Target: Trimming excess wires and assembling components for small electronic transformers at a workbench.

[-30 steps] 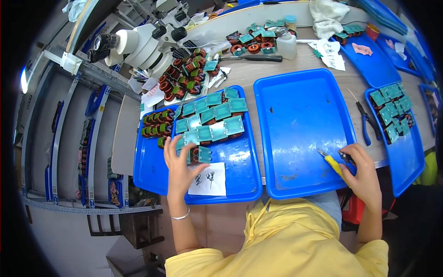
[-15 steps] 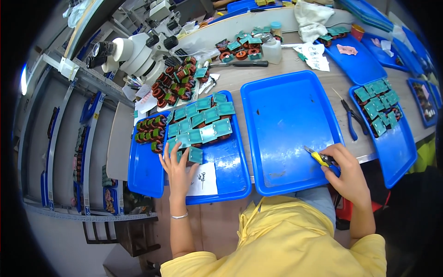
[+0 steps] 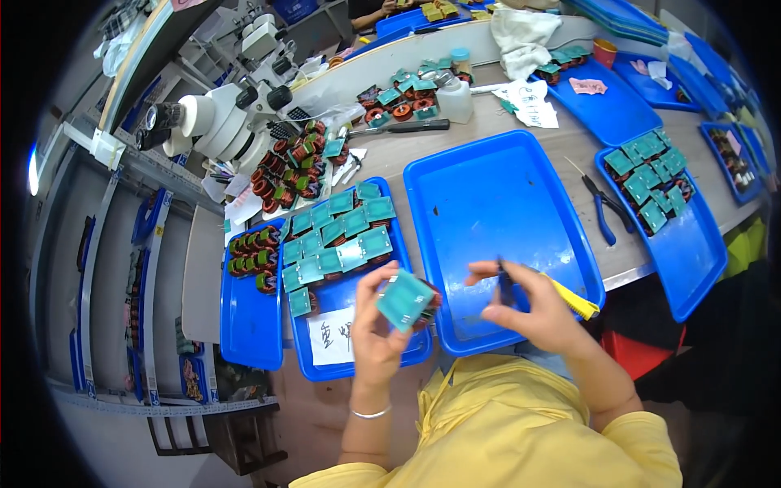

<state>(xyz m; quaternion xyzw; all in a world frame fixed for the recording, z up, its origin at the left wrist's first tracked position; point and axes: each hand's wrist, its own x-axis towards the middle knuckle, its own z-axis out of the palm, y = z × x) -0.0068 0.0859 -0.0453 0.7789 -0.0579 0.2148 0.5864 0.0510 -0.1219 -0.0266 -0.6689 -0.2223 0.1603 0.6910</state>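
Holding a green-boarded coil part [image 3: 405, 300] clamped in the left grip [image 3: 377, 346], above the left rim of the wide blue tray [image 3: 488, 195]; clutching a dark tool [image 3: 506, 288] within the loosely curled right grip [image 3: 538, 313].

glossy blue plastic tray [image 3: 496, 203] (scuffed in places), matt wood-look table [image 3: 423, 145], smooth green circuit board [image 3: 404, 298] with a soft sheen, rumpled white cloth [image 3: 522, 41], creased matt paper [image 3: 533, 104], translucent plastic bottle [image 3: 455, 102], shiny metal-looking bracelet [image 3: 372, 414]
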